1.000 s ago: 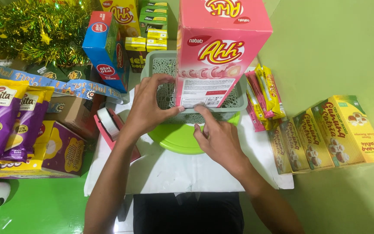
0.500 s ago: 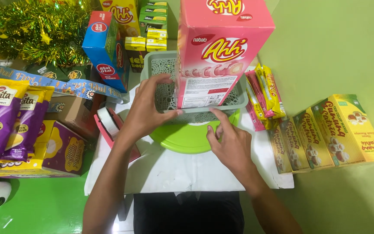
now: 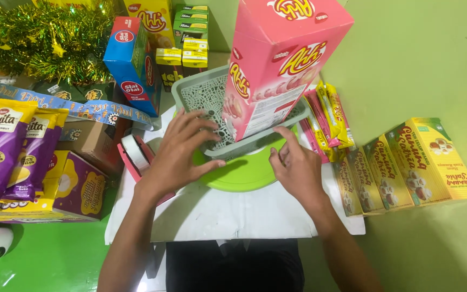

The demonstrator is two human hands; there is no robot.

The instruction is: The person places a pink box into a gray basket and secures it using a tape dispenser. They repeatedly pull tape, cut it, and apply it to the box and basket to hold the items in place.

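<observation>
A grey basket [image 3: 204, 97] with lattice walls sits at the upper middle of the frame on a round green plate [image 3: 244, 173], turned so one corner points toward the person, and a tall pink box [image 3: 277, 65] stands upright inside its right half, rising well above the rim. The left hand [image 3: 182, 154] lies spread wide over the basket's near left corner, fingers fanned across the rim and lattice and thumb along the lower edge, pressing rather than gripping, which looks like a way to steady or swivel the basket on the plate. The right hand [image 3: 295, 165] is loosely open with nothing in it, its fingertips [image 3: 283, 131] touching the near rim just below the box's base, bracing the other side. The plate rests on a white sheet [image 3: 233, 211] that covers the counter at centre. Around it the goods are laid out in groups, probably to keep each kind within reach: yellow boxes [image 3: 412, 162] in a row at the right edge, pink and yellow packets [image 3: 328, 116] just beside the basket's right wall, a blue box [image 3: 133, 59] standing at upper left with small green and yellow boxes [image 3: 190, 32] behind it, and purple snack bags [image 3: 6, 146] at far left. A tape dispenser [image 3: 136, 154] (only partly seen) lies beside the left wrist, and gold tinsel [image 3: 44, 38] fills the upper left corner.
</observation>
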